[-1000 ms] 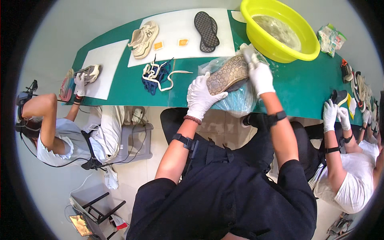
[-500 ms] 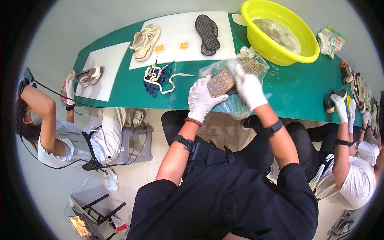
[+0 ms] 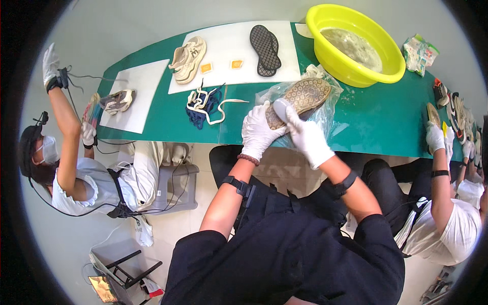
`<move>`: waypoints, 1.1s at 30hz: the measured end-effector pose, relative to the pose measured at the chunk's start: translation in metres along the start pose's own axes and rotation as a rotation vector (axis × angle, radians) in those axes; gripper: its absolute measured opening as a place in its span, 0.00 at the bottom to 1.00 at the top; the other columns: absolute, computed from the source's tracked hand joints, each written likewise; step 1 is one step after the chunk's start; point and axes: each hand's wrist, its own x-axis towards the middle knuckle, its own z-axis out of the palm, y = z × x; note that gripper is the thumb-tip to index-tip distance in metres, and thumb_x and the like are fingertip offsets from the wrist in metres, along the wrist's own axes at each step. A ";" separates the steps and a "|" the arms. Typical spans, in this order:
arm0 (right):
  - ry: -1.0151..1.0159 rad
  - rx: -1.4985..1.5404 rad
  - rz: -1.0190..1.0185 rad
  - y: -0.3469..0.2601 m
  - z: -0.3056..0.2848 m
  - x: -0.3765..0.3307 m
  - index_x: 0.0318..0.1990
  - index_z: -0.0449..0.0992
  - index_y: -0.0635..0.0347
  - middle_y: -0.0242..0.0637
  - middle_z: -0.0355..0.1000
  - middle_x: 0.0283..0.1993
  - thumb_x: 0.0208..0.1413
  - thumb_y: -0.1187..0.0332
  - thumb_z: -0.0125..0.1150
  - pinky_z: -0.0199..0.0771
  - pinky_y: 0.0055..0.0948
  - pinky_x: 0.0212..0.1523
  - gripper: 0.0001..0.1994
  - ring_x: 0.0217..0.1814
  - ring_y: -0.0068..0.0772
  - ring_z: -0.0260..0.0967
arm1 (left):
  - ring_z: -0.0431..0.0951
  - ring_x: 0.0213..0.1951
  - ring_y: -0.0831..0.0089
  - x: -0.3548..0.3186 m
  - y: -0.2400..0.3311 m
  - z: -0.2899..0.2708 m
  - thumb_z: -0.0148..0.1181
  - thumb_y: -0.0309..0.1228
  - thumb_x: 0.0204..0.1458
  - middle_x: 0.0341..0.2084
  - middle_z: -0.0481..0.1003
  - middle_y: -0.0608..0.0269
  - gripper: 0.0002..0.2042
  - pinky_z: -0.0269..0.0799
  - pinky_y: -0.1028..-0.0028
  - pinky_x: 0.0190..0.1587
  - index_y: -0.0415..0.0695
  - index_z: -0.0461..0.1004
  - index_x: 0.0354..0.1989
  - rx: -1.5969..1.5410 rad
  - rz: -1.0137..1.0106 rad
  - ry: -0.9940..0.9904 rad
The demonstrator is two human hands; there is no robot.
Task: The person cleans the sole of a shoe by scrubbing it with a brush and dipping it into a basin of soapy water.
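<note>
Beyond and rightward of the left hand [image 3: 261,130], which grips its near end, the shoe [image 3: 308,95] slants lengthwise away; the right hand [image 3: 308,138] clasps a pale brush [image 3: 280,108] there.

Right of my right hand [image 3: 309,140], I have open desk [image 3: 386,122] as far as the shoes [image 3: 459,112] along its end. The yellow basin [image 3: 345,72] blocks me forward-right; leftward, a gap separates my left hand [image 3: 260,128] from tangled laces [image 3: 204,105].
</note>
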 end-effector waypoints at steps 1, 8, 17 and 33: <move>-0.050 -0.060 -0.011 0.006 -0.013 0.010 0.40 0.81 0.61 0.57 0.72 0.23 0.63 0.57 0.50 0.75 0.53 0.31 0.18 0.26 0.60 0.74 | 0.71 0.54 0.56 -0.001 0.000 -0.002 0.76 0.56 0.33 0.51 0.71 0.53 0.47 0.67 0.62 0.59 0.42 0.68 0.61 0.005 0.001 -0.003; 0.109 -0.119 0.320 0.074 -0.035 0.046 0.60 0.72 0.57 0.59 0.75 0.30 0.65 0.60 0.50 0.76 0.53 0.36 0.20 0.34 0.60 0.77 | 0.71 0.55 0.56 -0.002 0.002 -0.005 0.76 0.57 0.32 0.50 0.71 0.53 0.47 0.67 0.61 0.59 0.42 0.67 0.62 -0.025 -0.002 0.009; -0.064 -0.035 0.285 0.037 -0.027 0.035 0.62 0.72 0.42 0.57 0.76 0.35 0.64 0.60 0.52 0.76 0.48 0.37 0.19 0.36 0.59 0.76 | 0.71 0.55 0.56 -0.002 -0.004 -0.002 0.77 0.57 0.31 0.51 0.72 0.52 0.49 0.68 0.61 0.59 0.42 0.67 0.62 -0.024 0.020 0.048; 0.180 0.021 0.306 0.051 -0.016 0.030 0.64 0.69 0.52 0.55 0.75 0.28 0.64 0.62 0.52 0.75 0.49 0.31 0.22 0.29 0.56 0.76 | 0.72 0.54 0.56 -0.002 0.003 -0.001 0.76 0.58 0.31 0.51 0.72 0.54 0.48 0.67 0.61 0.58 0.43 0.67 0.61 -0.008 0.017 0.032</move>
